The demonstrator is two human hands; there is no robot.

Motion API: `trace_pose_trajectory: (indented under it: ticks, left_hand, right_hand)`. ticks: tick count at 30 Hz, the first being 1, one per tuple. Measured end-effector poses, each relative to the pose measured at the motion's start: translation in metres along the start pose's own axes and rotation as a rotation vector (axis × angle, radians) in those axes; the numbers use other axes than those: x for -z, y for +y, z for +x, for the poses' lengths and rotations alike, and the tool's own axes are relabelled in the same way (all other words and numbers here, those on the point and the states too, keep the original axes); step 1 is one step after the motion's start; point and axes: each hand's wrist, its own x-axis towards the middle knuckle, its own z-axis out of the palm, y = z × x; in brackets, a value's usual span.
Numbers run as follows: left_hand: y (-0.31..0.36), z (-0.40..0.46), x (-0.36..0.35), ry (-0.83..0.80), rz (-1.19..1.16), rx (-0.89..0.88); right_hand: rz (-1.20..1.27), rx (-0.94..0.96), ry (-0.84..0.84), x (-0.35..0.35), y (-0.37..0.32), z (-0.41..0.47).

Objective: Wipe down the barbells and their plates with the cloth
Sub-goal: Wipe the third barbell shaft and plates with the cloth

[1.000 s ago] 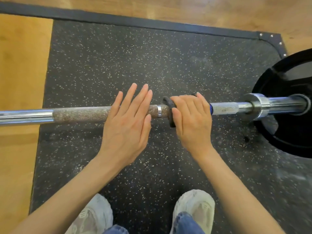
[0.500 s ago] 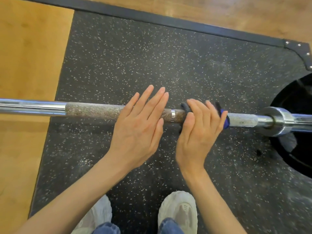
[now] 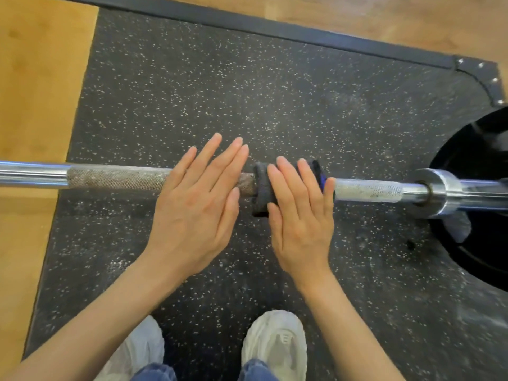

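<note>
The barbell [image 3: 118, 178] lies straight across the view on the black speckled rubber mat [image 3: 275, 100], its knurled section rusty brown to the left and paler steel to the right, where a chrome collar [image 3: 437, 192] meets the black plate [image 3: 478, 204] at the right edge. Wooden floor [image 3: 35, 86] borders the mat on the left and along the top, and a black metal edging strip [image 3: 302, 28] with a bolted corner piece runs along the far side. Two pale shoes [image 3: 277, 342] and blue jean cuffs sit at the bottom, just behind the bar. Now the hands: the left hand [image 3: 198, 204] lies flat over the knurling, fingers straight and close together, holding nothing. The right hand [image 3: 299, 213] presses down on the dark grey cloth [image 3: 262, 188], which wraps the bar just right of the left hand (a flash of blue shows at its far edge); the fingers lie nearly straight across it with the thumb alongside, so this is a flat press rather than a clasp. Compared with half a second ago, the right fingers have uncurled from over the bar and flattened out, more of the cloth shows on its left side, and the steel ring mark visible between the hands earlier is now covered. The left hand has stayed flat.
</note>
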Motion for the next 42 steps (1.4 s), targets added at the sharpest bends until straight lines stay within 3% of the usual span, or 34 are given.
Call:
trace_pose_trajectory:
  ticks: [3, 6, 10, 13, 15, 18, 21, 26, 29, 31, 34, 37, 40, 42]
  left_hand:
    - [0.003, 0.001, -0.001, 0.001, -0.003, 0.002]
    - [0.004, 0.001, -0.002, 0.005, -0.001, 0.020]
    - [0.000, -0.004, 0.005, 0.018, -0.067, 0.057]
    - [-0.012, -0.015, 0.013, 0.063, -0.112, 0.167]
    - [-0.018, -0.022, 0.014, 0.075, -0.119, 0.215]
    - [-0.022, -0.026, 0.008, 0.084, -0.085, 0.218]
    - [-0.024, -0.025, 0.007, 0.079, -0.070, 0.209]
    - [-0.022, -0.023, 0.006, 0.093, -0.077, 0.209]
    - [-0.025, -0.024, 0.005, 0.092, -0.064, 0.205]
    - [-0.027, -0.025, 0.007, 0.078, -0.060, 0.196]
    - [-0.025, -0.024, 0.009, 0.072, -0.080, 0.193]
    - [-0.022, -0.023, 0.006, 0.096, -0.079, 0.208]
    - [-0.025, -0.025, 0.006, 0.099, -0.070, 0.205]
    - [-0.026, -0.025, 0.007, 0.089, -0.066, 0.191]
  right_hand:
    - [-0.063, -0.169, 0.056, 0.011, 0.028, -0.010]
    - [0.057, -0.276, 0.060, 0.004, -0.018, -0.001]
    - [0.043, -0.048, -0.027, 0.007, -0.008, -0.002]
    - [-0.007, -0.174, 0.017, 0.017, 0.020, -0.010]
    - [0.067, -0.258, 0.040, 0.014, -0.002, -0.005]
    - [0.124, -0.162, -0.016, 0.002, -0.044, 0.003]
    - [0.022, -0.026, -0.049, 0.006, -0.023, -0.001]
    - [0.064, -0.188, -0.038, 0.011, -0.036, -0.001]
    - [0.093, -0.037, -0.096, 0.005, -0.060, 0.014]
    - [0.030, 0.065, -0.129, 0.011, -0.037, 0.015]
    - [-0.041, -0.047, -0.107, 0.024, -0.006, 0.006]
    - [0.023, -0.170, -0.087, 0.016, -0.039, 0.013]
    - [0.080, -0.042, -0.149, 0.008, -0.064, 0.025]
    - [0.021, 0.070, -0.203, 0.017, -0.042, 0.027]
